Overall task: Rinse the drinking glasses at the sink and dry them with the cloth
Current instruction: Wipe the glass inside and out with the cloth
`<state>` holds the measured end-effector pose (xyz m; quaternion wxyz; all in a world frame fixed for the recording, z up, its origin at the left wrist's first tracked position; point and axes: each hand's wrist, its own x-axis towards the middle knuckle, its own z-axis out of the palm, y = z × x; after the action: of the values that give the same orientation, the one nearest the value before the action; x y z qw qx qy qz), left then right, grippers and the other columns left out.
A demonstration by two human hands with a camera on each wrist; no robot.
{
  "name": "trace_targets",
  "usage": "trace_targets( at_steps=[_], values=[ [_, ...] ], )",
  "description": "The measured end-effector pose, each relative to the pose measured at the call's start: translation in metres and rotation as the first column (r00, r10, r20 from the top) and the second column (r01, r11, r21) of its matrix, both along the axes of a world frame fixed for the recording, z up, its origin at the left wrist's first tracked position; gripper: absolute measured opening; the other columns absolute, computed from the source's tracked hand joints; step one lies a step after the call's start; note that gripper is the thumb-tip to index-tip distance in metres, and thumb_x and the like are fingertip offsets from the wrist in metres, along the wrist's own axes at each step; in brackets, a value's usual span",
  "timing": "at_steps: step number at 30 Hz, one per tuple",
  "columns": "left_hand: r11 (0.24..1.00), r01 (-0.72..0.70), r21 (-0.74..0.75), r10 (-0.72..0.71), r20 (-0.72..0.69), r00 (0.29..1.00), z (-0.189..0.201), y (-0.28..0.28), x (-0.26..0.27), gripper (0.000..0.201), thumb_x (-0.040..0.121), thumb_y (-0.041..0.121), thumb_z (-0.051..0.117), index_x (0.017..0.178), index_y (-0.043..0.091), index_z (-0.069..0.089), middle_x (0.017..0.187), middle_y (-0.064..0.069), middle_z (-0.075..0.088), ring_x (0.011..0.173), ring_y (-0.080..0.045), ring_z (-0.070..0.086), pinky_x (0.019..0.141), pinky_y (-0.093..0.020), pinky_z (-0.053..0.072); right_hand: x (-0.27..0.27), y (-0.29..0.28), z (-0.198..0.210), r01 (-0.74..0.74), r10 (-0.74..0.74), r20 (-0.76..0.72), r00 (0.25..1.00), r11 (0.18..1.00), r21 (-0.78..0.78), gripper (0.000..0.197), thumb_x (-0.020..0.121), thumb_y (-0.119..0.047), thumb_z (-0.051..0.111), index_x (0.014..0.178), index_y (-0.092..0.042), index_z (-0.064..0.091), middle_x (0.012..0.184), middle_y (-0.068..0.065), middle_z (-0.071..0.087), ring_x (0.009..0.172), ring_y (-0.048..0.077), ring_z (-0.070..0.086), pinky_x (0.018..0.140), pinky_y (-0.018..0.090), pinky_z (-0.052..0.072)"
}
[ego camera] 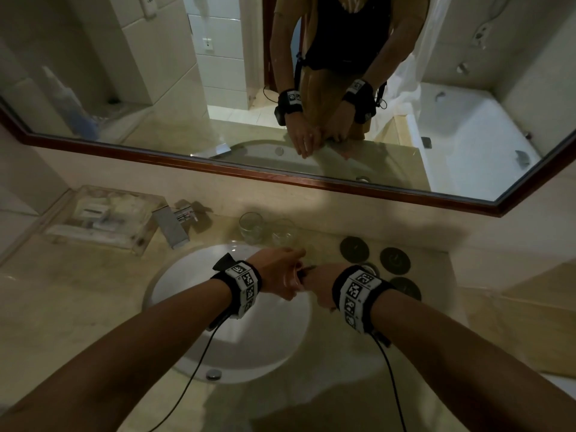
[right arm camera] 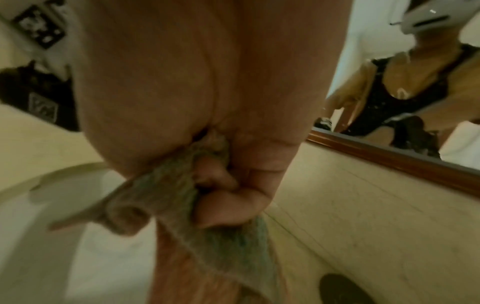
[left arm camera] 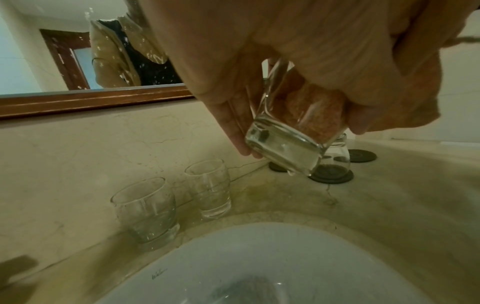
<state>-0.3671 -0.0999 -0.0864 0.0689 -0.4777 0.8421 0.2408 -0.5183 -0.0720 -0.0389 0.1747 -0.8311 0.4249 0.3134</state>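
Observation:
My left hand [ego camera: 280, 272] grips a clear drinking glass [left arm camera: 285, 148], tilted over the back rim of the white sink [ego camera: 187, 275]. An orange-toned cloth [left arm camera: 319, 107] is stuffed inside this glass. My right hand [ego camera: 318, 285] is right beside it, fingers curled tight around the bunched cloth [right arm camera: 182, 185], whose loose end hangs down. Two more glasses [left arm camera: 145, 209] [left arm camera: 207, 189] stand upright on the counter behind the basin. Another glass [left arm camera: 337, 156] stands on a dark coaster [left arm camera: 332, 174] to the right.
A chrome faucet [ego camera: 174, 226] sits at the sink's back left, next to a clear tray [ego camera: 103, 213] of toiletries. Round dark coasters [ego camera: 395, 260] lie on the counter to the right. A wood-framed mirror [ego camera: 280, 179] runs along the wall behind.

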Motion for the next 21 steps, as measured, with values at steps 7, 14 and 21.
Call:
trace_targets(
  at_steps=[7, 14, 21],
  values=[
    [0.999, 0.032, -0.014, -0.031, 0.071, 0.997, -0.003, 0.004, -0.006, 0.066, 0.063, 0.04, 0.077, 0.114, 0.027, 0.038, 0.107, 0.003, 0.054, 0.091, -0.021, 0.059, 0.078, -0.038, 0.055, 0.006, -0.006, -0.003, 0.099, -0.1, -0.006, 0.995, 0.973, 0.207, 0.033, 0.093, -0.006, 0.048, 0.126, -0.007, 0.049, 0.125, 0.016, 0.056, 0.1, 0.028, 0.054, 0.088, 0.037, 0.045],
    [0.999, -0.048, 0.006, 0.048, 0.013, 0.999, -0.002, -0.001, -0.001, 0.067, 0.06, 0.043, 0.082, 0.111, 0.032, 0.04, 0.105, 0.004, 0.057, 0.091, -0.021, 0.06, 0.083, -0.04, 0.054, 0.008, -0.007, -0.008, 0.028, -0.028, -0.019, 0.999, 1.0, -0.012, 0.053, 0.093, -0.011, 0.057, 0.143, -0.016, 0.039, 0.134, 0.011, 0.054, 0.115, 0.033, 0.057, 0.089, 0.038, 0.047],
    [1.0, 0.009, -0.028, -0.007, 0.077, 0.997, 0.007, -0.005, 0.005, 0.067, 0.064, 0.04, 0.079, 0.117, 0.029, 0.038, 0.109, 0.003, 0.056, 0.093, -0.021, 0.06, 0.081, -0.038, 0.056, 0.009, -0.001, -0.007, -0.018, 0.008, -0.082, 0.997, 0.992, -0.122, 0.045, 0.096, -0.01, 0.052, 0.139, -0.01, 0.042, 0.133, 0.008, 0.054, 0.115, 0.029, 0.057, 0.086, 0.03, 0.044]
  ],
)
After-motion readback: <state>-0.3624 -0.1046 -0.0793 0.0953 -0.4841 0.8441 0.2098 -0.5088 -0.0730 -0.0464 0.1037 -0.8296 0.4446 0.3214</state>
